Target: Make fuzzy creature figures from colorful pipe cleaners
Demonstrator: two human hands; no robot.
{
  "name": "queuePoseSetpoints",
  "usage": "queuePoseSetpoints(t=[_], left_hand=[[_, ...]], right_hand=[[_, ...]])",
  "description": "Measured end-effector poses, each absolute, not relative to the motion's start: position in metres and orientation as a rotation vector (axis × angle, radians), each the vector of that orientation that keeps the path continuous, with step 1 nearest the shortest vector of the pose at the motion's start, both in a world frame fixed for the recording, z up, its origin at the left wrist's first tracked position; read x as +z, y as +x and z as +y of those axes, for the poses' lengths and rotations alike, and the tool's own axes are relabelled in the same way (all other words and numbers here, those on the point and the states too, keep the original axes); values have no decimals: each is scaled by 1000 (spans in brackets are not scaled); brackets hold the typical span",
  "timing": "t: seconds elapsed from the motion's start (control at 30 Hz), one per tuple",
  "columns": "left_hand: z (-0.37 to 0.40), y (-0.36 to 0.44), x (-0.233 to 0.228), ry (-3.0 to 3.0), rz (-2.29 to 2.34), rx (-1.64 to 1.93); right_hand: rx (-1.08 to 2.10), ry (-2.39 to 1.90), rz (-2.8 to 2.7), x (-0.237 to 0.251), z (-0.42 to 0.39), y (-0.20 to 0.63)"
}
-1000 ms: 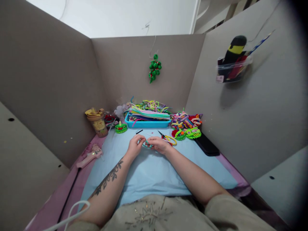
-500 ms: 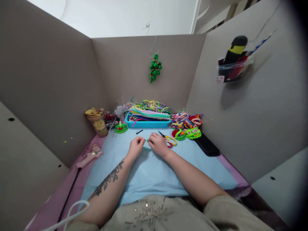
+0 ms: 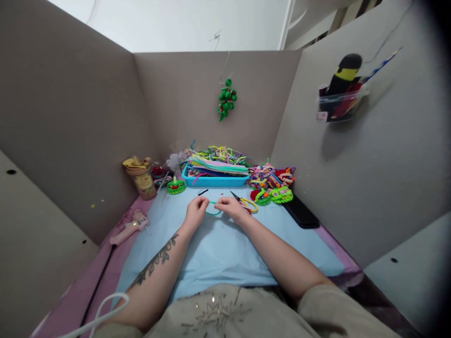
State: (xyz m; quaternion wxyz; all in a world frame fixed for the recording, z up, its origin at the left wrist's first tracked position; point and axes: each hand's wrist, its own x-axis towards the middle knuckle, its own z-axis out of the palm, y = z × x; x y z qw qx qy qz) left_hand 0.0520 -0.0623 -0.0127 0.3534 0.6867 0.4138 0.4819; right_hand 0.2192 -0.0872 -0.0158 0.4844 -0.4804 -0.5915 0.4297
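Note:
A thin teal pipe cleaner (image 3: 213, 214) hangs in a small loop between my hands, above the blue cloth (image 3: 225, 253). My left hand (image 3: 197, 210) pinches one part of it with thumb and forefinger. On the other side my right hand (image 3: 229, 208) is closed on it too, and a short stretch shows between the fingertips. Just beyond my right hand lie scissors (image 3: 251, 205) with yellow and red handles, partly hidden by that hand. A short black piece (image 3: 203, 192) rests on the cloth past my left hand.
A blue tray (image 3: 216, 181) of many-coloured pipe cleaners stands at the back. Fuzzy green figures (image 3: 281, 194) and a black case (image 3: 301, 213) lie at right. At left are a cup (image 3: 141, 180), a small green figure (image 3: 176, 186) and a pink glue gun (image 3: 129, 230). Panels enclose three sides.
My hands have drawn slightly apart, and more of the teal pipe cleaner shows between them. A tiny red bit on the cloth is now visible beyond my right hand.

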Motion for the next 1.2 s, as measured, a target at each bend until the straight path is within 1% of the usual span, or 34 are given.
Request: queuePoseSetpoints(t=[0.07,0.13,0.23,0.33,0.5,0.7,0.77,0.83,0.97,1.03,1.1,1.2], left_hand=[[-64,50,-11,1930,1036,1310],[-65,49,-10,2080,982,1365],[-67,47,-8,2213,897,1400],[-69,46,-6,2290,842,1395],[-70,48,-7,2299,856,1382],[-69,50,-9,2116,1009,1336],[-68,50,-9,2097,1021,1326],[-67,49,-8,2091,999,1337],[-67,48,-5,2077,885,1348],[-67,47,-4,2073,813,1314],[-67,47,-3,2047,746,1271],[-67,46,-3,1976,654,1225]], right_hand=[[1278,-1102,-1278,-13,-89,218],[1395,-1056,-1152,-9,-92,217],[1463,-1026,-1073,-5,-95,216],[1456,-1028,-1085,-6,-94,216],[1236,-1069,-1265,-9,-91,217],[736,-1040,-1529,-4,-98,214],[701,-1039,-1548,-4,-98,213],[870,-1025,-1478,-5,-97,214],[1537,-896,-1128,-8,-94,218],[1766,-825,-1004,-8,-96,220],[1900,-761,-964,-7,-99,221],[2005,-685,-964,-8,-102,219]])
